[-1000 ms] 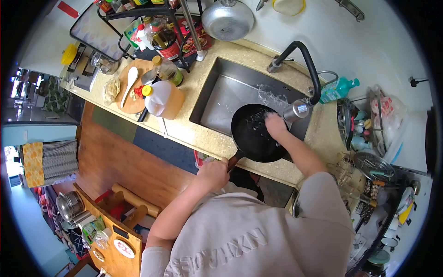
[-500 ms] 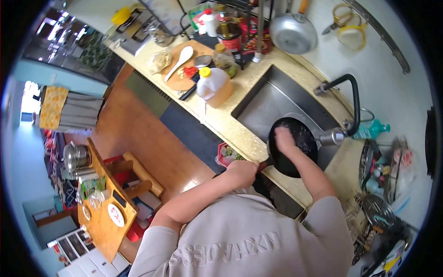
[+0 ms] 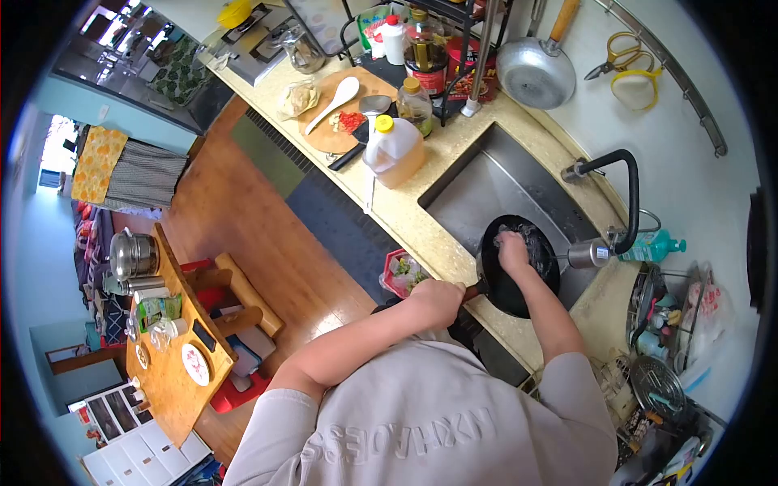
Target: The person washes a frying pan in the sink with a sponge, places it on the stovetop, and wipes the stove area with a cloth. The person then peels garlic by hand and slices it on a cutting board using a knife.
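Observation:
My left hand (image 3: 438,303) is wrapped round the handle of a black pan (image 3: 504,285), which is tilted over the near right part of the steel sink (image 3: 486,182). Inside the pan is my right hand (image 3: 513,249), its fingers bent against the inner surface; whether they hold something small is hidden. Water glistens in the pan beside this hand. The black faucet (image 3: 632,194) arches over the sink's right side, its metal head (image 3: 589,253) close to the pan's rim.
Left of the sink stand a yellow-capped jug (image 3: 394,154), a glass jar (image 3: 415,107) and a round board (image 3: 324,139) with a white spoon (image 3: 334,104). A metal pan (image 3: 535,73) hangs on the wall. A red bin (image 3: 397,271) stands below the counter; a dish rack (image 3: 660,312) is at right.
The camera view has swung, shifting the sink and pan rightward in view. My right hand has moved within the pan, from its faucet side toward its far rim. My left hand keeps the handle.

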The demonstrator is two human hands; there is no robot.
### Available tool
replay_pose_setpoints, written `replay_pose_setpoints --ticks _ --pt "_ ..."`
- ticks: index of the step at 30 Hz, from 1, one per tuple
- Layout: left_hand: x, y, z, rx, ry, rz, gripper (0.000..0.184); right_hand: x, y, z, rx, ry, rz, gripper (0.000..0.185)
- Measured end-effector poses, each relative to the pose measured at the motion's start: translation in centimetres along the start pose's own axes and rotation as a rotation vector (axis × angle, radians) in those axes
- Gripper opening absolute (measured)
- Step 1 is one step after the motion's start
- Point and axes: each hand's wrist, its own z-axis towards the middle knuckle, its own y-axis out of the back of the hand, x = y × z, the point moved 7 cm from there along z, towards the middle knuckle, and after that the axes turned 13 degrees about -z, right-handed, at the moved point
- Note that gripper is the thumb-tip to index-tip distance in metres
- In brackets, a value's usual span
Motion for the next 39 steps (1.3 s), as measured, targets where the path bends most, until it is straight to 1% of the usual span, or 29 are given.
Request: replay_pose_setpoints --ticks 1,3,4,5,7,8,9,11,13,14,15,17,18,19,21,22,24,25,27,29,31,33,36,37,39 --pt "-0.2 0.0 0.1 0.004 -0.009 0.003 0.03 1.4 0.3 -0.1 -0.005 -0.011 -0.014 0.018" --pt "-0.2 -0.1 0.2 0.018 0.043 -0.021 0.029 4.4 1.6 -0.7 0.008 0.066 0.007 0.012" --pt "-0.2 -0.3 0.3 0.031 0.024 -0.015 0.029 4.8 2.6 -1.0 0.025 0.128 0.061 0.014" --pt "0.2 -0.4 0.3 0.018 0.021 -0.04 0.03 3.3 1.9 -1.1 0.012 0.178 0.115 0.015" --pt "0.6 -0.5 0.4 0.012 0.007 -0.065 0.031 -0.6 2.1 -1.4 -0.034 -0.052 0.007 0.016" --pt "0.6 -0.5 0.7 0.017 0.009 -0.059 0.033 -1.7 1.1 -1.2 -0.019 -0.131 -0.056 0.016" --pt "0.7 -0.5 0.8 0.022 0.017 -0.052 0.036 -0.8 0.6 -1.0 -0.034 -0.026 -0.076 0.015" --pt "0.8 -0.8 1.0 0.018 0.007 -0.041 0.039 2.9 1.1 -1.1 0.083 0.066 0.008 0.018" --pt "0.7 -0.7 1.0 0.01 0.002 -0.029 0.043 4.6 1.9 -1.2 0.063 0.124 0.053 0.018" --pt "0.7 -0.7 0.8 0.001 0.024 -0.025 0.044 3.6 1.9 -1.0 0.093 0.122 0.092 0.018" --pt "0.7 -0.5 0.7 -0.011 0.046 -0.021 0.045 2.2 2.1 -0.9 0.006 0.14 0.051 0.014" --pt "0.4 -0.3 0.6 0.011 0.049 -0.027 0.044 -2.5 0.4 -1.0 -0.078 -0.001 -0.066 0.019" --pt "0.4 -0.2 0.6 0.025 0.061 -0.035 0.043 -3.7 0.9 -1.5 0.077 -0.046 -0.104 0.023" --pt "0.5 -0.2 0.5 0.028 0.058 -0.034 0.043 -4.8 1.0 -2.2 0.176 -0.047 -0.172 0.021" --pt "0.6 -0.3 0.6 0.045 0.061 -0.022 0.042 -7.2 0.2 -4.5 0.27 0.049 -0.35 0.017" --pt "0.6 -0.4 0.7 0.051 0.054 -0.023 0.042 -7.0 1.6 -5.7 0.274 0.042 -0.352 0.017" --pt "0.9 -0.5 0.8 0.067 0.068 -0.017 0.041 -6.9 3.4 -9.1 0.507 -0.028 -0.33 0.014" --pt "0.8 -0.3 0.8 0.067 0.066 -0.017 0.041 -6.6 3.6 -10.0 0.507 -0.029 -0.331 0.014" --pt "0.5 0.0 0.7 0.09 0.072 -0.022 0.041 -4.8 2.9 -12.1 0.673 0.07 0.068 0.011" --pt "0.4 0.0 0.8 0.089 0.065 -0.019 0.041 -0.2 3.7 -11.2 0.688 0.164 0.304 0.008" --pt "0.5 -0.3 0.9 0.09 0.058 -0.012 0.04 3.2 2.1 -8.1 0.551 0.183 0.363 0.009" --pt "0.5 -0.3 0.9 -0.004 -0.004 0.059 0.029 4.9 1.8 -3.8 0.116 0.224 0.372 0.006" --pt "0.5 -0.4 0.8 -0.017 -0.029 0.06 0.028 2.1 0.7 0.8 0.029 0.052 0.251 0.009" --pt "0.5 -0.5 0.8 -0.014 -0.031 0.061 0.028 0.2 0.5 1.2 0.017 0.006 0.192 0.01" --pt "0.6 -0.6 0.8 -0.029 -0.031 0.052 0.027 -3.6 0.4 -0.1 0.037 -0.027 -0.04 0.014"
